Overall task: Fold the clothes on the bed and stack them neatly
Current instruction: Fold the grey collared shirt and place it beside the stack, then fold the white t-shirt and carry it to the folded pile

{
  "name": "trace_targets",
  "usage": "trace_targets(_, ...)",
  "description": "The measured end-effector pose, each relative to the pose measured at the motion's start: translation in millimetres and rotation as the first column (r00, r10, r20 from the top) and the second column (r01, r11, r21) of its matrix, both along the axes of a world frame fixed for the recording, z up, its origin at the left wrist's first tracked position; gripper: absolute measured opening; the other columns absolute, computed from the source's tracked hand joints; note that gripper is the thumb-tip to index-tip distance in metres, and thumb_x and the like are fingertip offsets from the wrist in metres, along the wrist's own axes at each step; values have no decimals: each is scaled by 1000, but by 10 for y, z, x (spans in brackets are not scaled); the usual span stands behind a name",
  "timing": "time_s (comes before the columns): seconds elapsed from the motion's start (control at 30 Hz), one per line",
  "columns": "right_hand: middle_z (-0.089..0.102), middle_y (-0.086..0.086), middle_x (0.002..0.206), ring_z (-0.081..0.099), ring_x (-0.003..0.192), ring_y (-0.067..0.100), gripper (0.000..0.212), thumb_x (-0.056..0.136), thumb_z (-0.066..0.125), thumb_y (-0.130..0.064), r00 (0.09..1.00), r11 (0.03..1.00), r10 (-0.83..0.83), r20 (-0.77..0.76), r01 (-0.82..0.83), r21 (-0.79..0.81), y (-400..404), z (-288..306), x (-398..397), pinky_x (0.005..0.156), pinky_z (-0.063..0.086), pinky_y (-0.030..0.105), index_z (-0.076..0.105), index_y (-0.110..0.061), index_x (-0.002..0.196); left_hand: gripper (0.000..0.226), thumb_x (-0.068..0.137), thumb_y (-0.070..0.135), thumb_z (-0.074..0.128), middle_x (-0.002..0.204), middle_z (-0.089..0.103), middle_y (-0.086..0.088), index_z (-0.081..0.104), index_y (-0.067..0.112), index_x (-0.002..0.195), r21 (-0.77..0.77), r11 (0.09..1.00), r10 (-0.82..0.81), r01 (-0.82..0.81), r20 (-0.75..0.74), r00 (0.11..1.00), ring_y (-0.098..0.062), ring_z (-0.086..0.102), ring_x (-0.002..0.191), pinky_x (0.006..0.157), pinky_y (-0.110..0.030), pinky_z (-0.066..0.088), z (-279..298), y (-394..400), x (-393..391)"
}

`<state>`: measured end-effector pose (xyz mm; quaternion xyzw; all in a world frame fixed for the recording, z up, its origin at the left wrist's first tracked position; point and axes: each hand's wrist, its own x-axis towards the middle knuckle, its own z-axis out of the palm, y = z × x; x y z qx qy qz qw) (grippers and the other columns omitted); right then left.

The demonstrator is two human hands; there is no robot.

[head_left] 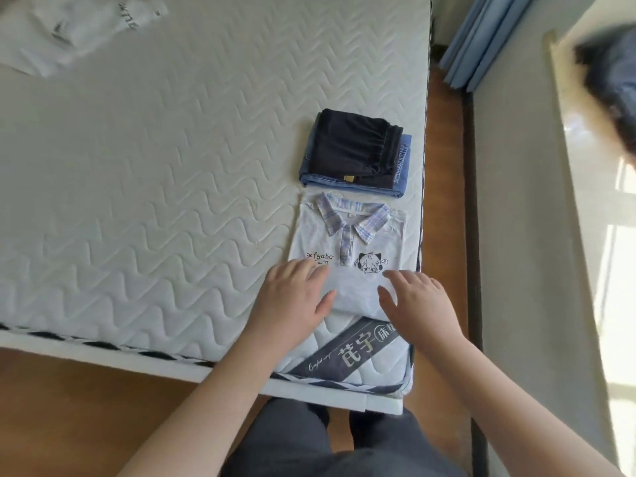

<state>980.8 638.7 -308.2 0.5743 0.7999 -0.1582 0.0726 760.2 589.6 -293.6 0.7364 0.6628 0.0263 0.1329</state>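
A folded polo shirt (347, 259) is laid flat at the near right corner of the mattress (165, 187), collar up, close beside the right edge. The left hand (292, 297) and the right hand (418, 304) are placed palm-down at its near hem, with the fingers straight and loosely spread; nothing is gripped. The shirt is judged to be folded and undergoing a final smoothing.

Just beyond the collar, along the same right edge, a stack is found: black shorts (358, 149) are set on top of folded blue jeans (401, 177). Two garments are therefore taken as done and stacked, and the shirt is not yet placed on the stack.

At the far left corner of the mattress a white garment (72, 32) is seen, blurred, crumpled and unfolded. It is judged to be left for folding. Whether more clothes lie outside the view cannot be told.

The mattress is bare, white and quilted in a wave pattern, with a dark label strip (347, 349) sewn across the near right corner. A wooden floor (51, 418) is visible below the near edge and along the right edge. Blue curtains (481, 39) hang beyond the far right corner, and a pale ledge is lit by sunlight at the right.
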Motion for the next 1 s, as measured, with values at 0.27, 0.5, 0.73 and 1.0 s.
trace_targets(0.27,67,6,120,63,109,28,30,95,61,-25,978,979,119,-170,-86,187,-931,749,-101,95,48,40,66,-9,119,55,93,50,35,129,59,-5,59,17,130,45,999,3,0,-61,998,-26,54,122,101,-46,44,667,-1039,-88)
trace_targets(0.5,69,5,117,66,105,28,29,89,68,-27,965,928,215,-147,-154,340,-1310,1111,144,90,52,42,70,-11,114,52,95,52,38,128,59,-2,59,19,129,145,989,40,-25,-103,994,-24,53,121,102,-45,43,1009,-1496,98)
trace_targets(0.73,70,5,107,68,94,28,30,78,79,-21,930,840,336,-147,-226,492,-1495,1316,605,78,56,41,71,-11,105,43,92,41,45,112,64,-3,65,13,118,413,911,78,-4,-164,983,-24,62,103,84,-41,48,1493,-1674,533)
trace_targets(1.0,69,4,106,66,94,27,23,90,57,-28,879,791,433,-198,-266,551,-1725,1524,778,80,54,39,70,-13,101,39,95,39,46,109,65,-2,66,13,115,470,880,189,-65,-221,957,-24,62,102,85,-41,48,1760,-2187,931)
